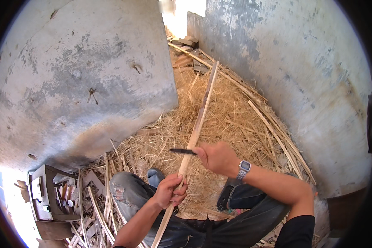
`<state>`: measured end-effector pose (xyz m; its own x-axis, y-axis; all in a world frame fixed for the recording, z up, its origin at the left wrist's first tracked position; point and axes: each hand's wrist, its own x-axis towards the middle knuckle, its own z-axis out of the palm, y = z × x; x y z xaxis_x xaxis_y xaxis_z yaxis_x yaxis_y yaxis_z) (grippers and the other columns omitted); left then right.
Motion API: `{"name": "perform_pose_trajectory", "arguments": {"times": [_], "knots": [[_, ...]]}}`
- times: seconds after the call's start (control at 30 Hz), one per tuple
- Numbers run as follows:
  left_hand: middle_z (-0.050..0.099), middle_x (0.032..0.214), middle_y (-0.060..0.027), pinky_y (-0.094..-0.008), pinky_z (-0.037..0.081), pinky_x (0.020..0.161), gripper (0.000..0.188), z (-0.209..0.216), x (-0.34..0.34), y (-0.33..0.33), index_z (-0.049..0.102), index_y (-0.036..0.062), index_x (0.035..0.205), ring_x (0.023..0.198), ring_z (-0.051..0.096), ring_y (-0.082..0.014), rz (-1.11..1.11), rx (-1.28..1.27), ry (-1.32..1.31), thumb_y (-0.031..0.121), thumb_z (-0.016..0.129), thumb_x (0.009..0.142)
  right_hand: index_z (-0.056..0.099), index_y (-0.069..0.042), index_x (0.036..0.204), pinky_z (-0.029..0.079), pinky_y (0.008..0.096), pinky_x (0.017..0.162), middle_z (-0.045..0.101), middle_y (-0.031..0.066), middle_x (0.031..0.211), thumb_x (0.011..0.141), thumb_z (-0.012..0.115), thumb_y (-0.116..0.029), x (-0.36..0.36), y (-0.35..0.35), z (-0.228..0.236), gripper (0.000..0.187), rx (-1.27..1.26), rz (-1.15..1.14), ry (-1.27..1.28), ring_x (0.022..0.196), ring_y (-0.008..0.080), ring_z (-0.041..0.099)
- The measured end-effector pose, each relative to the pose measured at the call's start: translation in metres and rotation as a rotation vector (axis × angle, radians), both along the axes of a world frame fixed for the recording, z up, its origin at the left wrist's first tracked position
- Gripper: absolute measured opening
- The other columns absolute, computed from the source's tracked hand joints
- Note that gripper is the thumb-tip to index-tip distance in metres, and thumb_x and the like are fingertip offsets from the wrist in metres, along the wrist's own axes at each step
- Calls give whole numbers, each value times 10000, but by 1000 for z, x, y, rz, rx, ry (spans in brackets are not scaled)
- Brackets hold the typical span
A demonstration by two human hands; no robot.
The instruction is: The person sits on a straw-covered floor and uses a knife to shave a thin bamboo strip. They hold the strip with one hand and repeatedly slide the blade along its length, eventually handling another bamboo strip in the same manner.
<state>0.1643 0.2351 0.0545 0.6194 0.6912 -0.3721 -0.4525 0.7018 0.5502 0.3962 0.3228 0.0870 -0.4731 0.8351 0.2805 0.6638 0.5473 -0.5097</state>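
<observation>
A long, pale strip of split bamboo or wood (198,124) slants from my lap away toward the far middle, with a darker brown stretch on its upper part. My left hand (170,190) is closed around the strip's near part, just above my knees. Farther up, my right hand (219,158) grips a knife, whose handle is hidden in the fist. The knife's dark blade (182,151) points left and lies across the strip. On my right wrist is a silver digital watch (244,168).
Loose shavings (231,120) cover the floor ahead. Long strips (277,136) lean along the right wall (301,82). A worn grey wall (78,74) stands at the left. At lower left, a broken dark frame (49,194) sits by scattered wood offcuts (97,202).
</observation>
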Motion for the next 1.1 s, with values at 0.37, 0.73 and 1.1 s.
{"name": "perform_pose_trajectory", "arguments": {"times": [0.37, 0.73, 1.1], "knots": [[353, 619, 25, -238, 319, 326, 256, -14, -2, 8, 431, 103, 1035, 412, 319, -74, -134, -299, -626, 349, 395, 1096, 673, -28, 863, 450, 447, 471, 567, 194, 584, 1068, 469, -271, -7, -1, -8, 378, 88, 40, 24, 468, 362, 559], [369, 615, 10, -244, 301, 317, 228, -14, 1, 8, 396, 105, 1011, 415, 319, -66, -170, -364, -827, 316, 445, 1084, 628, -27, 789, 419, 453, 458, 550, 190, 556, 1074, 467, -319, 8, 19, -6, 439, 115, -115, 95, 457, 362, 548], [325, 620, 15, -225, 245, 325, 252, -16, -9, 0, 388, 110, 996, 423, 278, -61, -234, -315, -691, 331, 470, 1083, 701, -38, 872, 426, 443, 460, 579, 181, 583, 1083, 450, -314, 34, 42, 3, 428, 87, -215, 130, 456, 348, 550]]}}
